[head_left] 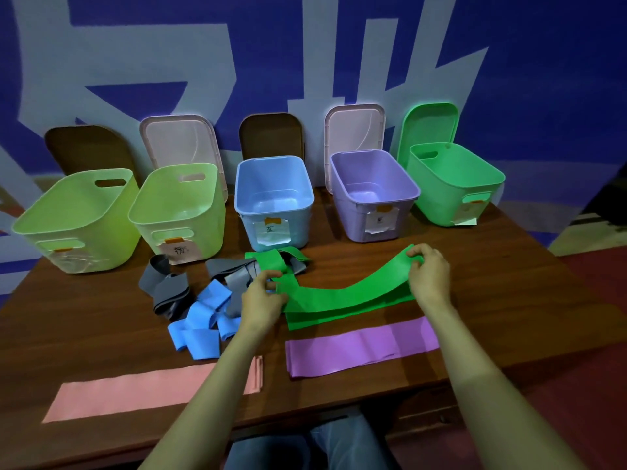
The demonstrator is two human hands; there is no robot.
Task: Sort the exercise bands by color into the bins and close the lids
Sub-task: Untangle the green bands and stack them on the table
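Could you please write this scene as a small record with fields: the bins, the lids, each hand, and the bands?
bins: five in a row, open: yellow-green bin, second yellow-green bin, blue bin, purple bin, green bin
lids: off, leaning behind the bins
left hand: pinches the green band at its left end
right hand: pinches its right end
flat on table: purple band, pink band
heaped: blue bands, grey bands

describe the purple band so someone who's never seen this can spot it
On the brown table, look at the near right part. Just nearer than the bright green band lies the purple band, flat. It is the only purple strip; the pink band lies to its left.
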